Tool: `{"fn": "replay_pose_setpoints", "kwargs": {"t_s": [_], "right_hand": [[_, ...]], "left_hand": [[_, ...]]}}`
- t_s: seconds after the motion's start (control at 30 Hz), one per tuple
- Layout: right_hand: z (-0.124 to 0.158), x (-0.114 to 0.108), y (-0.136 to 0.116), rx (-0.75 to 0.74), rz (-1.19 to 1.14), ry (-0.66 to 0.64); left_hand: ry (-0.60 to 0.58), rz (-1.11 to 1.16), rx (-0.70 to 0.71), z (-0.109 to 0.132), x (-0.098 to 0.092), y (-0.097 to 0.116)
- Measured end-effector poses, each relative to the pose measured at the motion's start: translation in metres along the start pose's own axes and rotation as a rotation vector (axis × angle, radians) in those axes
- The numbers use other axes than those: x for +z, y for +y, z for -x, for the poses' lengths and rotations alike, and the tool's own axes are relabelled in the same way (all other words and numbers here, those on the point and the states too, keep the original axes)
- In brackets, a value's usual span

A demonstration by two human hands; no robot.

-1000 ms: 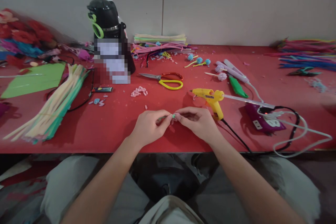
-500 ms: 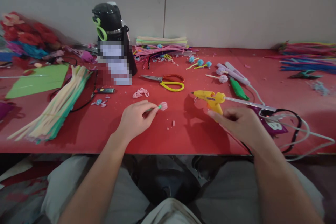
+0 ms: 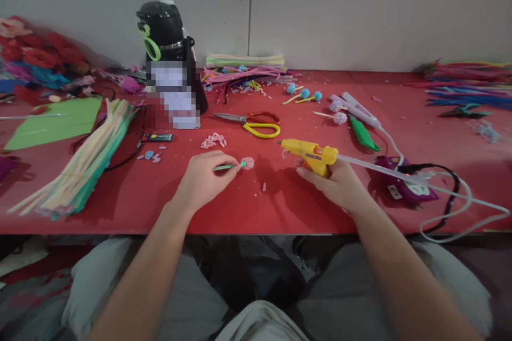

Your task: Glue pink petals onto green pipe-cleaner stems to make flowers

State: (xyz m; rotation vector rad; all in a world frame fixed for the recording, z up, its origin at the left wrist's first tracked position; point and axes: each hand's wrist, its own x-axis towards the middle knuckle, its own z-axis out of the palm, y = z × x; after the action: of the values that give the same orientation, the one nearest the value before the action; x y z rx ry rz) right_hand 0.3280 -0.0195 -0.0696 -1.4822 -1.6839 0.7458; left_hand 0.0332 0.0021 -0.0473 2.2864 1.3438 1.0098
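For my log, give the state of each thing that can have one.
Bare left hand: closed on fuzzy pink flower.
Bare right hand: gripping yellow plastic glue gun.
Glue gun: translucent stick inserted.
Red and yellow-handled metal scissors: blades apparently closed.
Black cylindrical bottle: standing, lid on.
Long lilac plastic tool: opened apart.
Purple socket block: cables apparently plugged in.

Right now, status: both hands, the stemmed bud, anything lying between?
Left hand pinching green stem, pink bud at its tip. Right hand gripping yellow glue gun, nozzle apart from bud. Loose pink snippet on red tabletop between hands.
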Motion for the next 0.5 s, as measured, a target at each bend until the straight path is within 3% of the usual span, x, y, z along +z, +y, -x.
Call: {"fn": "replay_pose_setpoints", "kwargs": {"t_s": [0.17,0.5], "right_hand": [[0.013,0.018,-0.017,-0.014,-0.191,-0.222],[0.013,0.028,-0.025,-0.024,-0.256,-0.256]], "left_hand": [[-0.052,0.004,-0.011,0.0,-0.001,0.001],[-0.076,-0.002,0.0,-0.001,0.001,0.005]]}}
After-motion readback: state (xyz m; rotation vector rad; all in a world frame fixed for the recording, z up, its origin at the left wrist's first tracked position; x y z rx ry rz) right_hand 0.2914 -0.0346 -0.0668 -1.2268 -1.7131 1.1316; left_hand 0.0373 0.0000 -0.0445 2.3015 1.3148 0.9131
